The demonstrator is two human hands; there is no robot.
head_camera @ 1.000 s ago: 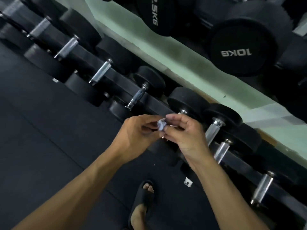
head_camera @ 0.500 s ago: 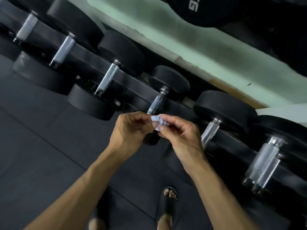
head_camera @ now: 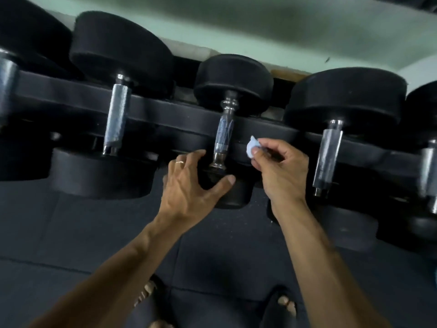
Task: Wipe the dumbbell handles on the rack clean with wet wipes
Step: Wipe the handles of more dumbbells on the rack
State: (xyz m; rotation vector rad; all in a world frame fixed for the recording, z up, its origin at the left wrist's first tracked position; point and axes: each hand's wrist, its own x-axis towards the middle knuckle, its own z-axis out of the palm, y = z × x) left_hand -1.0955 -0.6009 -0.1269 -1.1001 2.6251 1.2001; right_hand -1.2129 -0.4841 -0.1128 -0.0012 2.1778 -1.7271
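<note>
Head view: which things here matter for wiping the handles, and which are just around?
In the job:
wet wipe, pinched in the right hand
middle dumbbell handle
left hand, spread on that dumbbell's near weight
other handles
rack

Just around:
floor mat
sandals
green wall

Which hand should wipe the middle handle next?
Right. The right hand already pinches the wipe just beside the middle handle. The left hand holds no wipe and rests on that dumbbell's near head.
</note>
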